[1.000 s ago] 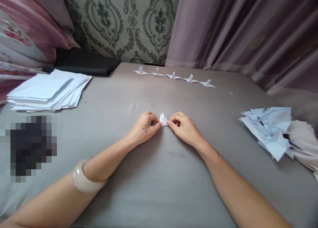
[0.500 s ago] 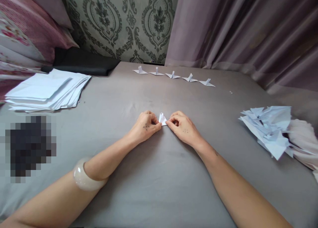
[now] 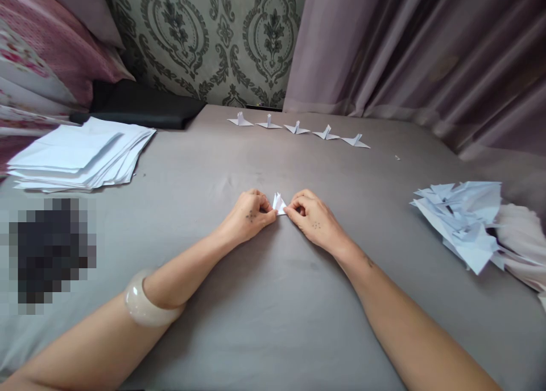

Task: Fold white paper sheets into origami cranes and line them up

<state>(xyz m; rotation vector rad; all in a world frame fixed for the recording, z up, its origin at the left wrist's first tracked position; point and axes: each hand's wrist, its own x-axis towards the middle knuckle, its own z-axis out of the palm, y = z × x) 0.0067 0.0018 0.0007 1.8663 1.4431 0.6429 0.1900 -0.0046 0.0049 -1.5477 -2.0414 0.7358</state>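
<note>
Folded paper (image 3: 280,205) sits on the grey sheet (image 3: 273,311) between your left hand (image 3: 255,215) and right hand (image 3: 313,216), each pinching one side. Likely light, crisp, easily creased or torn: take it by its outer sides, gently; spare the upright tips (image 3: 278,197).

"How do we hold our hands?"
"We hold the left hand (image 3: 251,215) and the right hand (image 3: 311,216) facing each other, fingertips near but apart, each in a pinch."
"And our fingers?"
"We curl them inward, with the left thumb (image 3: 268,217) and right thumb (image 3: 294,216) pointing toward each other."
"Our arms?"
"We stretch both forward; behind the hands, the left forearm (image 3: 203,259) and right forearm (image 3: 379,294) spread outward. Small dark dots mark the backs of both hands."
</note>
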